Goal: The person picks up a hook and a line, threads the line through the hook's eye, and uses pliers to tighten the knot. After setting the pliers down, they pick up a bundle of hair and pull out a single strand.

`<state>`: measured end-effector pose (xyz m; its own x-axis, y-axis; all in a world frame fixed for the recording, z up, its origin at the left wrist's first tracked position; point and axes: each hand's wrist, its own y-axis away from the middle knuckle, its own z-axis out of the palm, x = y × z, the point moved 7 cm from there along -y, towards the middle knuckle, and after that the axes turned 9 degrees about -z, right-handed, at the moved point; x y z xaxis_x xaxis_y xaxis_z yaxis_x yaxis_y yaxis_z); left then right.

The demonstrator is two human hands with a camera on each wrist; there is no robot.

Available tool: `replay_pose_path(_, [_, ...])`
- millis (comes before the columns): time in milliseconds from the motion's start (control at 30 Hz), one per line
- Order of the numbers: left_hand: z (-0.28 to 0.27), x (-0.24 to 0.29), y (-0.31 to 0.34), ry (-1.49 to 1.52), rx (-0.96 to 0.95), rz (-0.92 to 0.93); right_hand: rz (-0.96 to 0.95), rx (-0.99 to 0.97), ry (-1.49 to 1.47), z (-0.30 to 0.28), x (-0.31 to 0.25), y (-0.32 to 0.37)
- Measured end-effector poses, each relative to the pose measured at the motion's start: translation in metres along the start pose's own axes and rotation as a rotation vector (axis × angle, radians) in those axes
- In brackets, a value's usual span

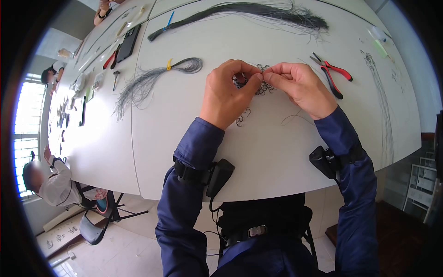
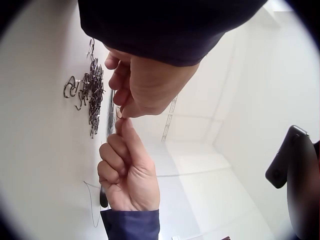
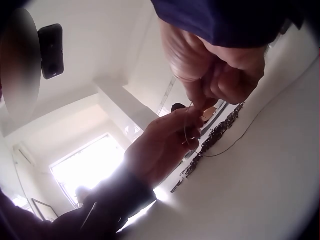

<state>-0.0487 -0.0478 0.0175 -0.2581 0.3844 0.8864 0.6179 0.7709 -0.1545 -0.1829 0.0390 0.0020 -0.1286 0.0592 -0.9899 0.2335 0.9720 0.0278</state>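
Observation:
My left hand [image 1: 230, 92] and right hand [image 1: 302, 87] meet at the fingertips above the table. Between the left thumb and finger is pinched a small fish hook [image 2: 118, 114], mostly covered by the fingers. My right thumb and forefinger pinch a thin line [image 3: 186, 125] close beside the left fingertips; part of it bows out in a curve in the right wrist view. Under and behind the hands lies a pile of dark fish hooks [image 1: 265, 87]. A few loose hooks [image 1: 242, 118] lie nearer to me, below the left hand.
Red-and-black pliers [image 1: 333, 74] lie right of the hands. A grey bundle of strands [image 1: 161, 71] with a yellow tie is at left, a longer bundle [image 1: 240, 10] at the back. Loose strands [image 1: 380, 101] hang along the right side. A phone [image 1: 128, 44] lies far left; other people sit beyond.

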Motion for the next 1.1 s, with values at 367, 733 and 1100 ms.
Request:
replay_pose_path(367, [0.002, -0.015, -0.001, 0.372, -0.010, -0.233, -0.127, 0.053, 0.099, -0.001, 0.000, -0.004])
replay_pose_path(733, [0.000, -0.008, 0.000, 0.108, 0.019, -0.173, -0.285, 0.229, 0.392, -0.009, -0.018, 0.002])
replay_pose_path(1100, [0.003, -0.008, 0.000, 0.177, -0.013, -0.163, -0.209, 0.125, 0.432, -0.001, -0.023, 0.005])
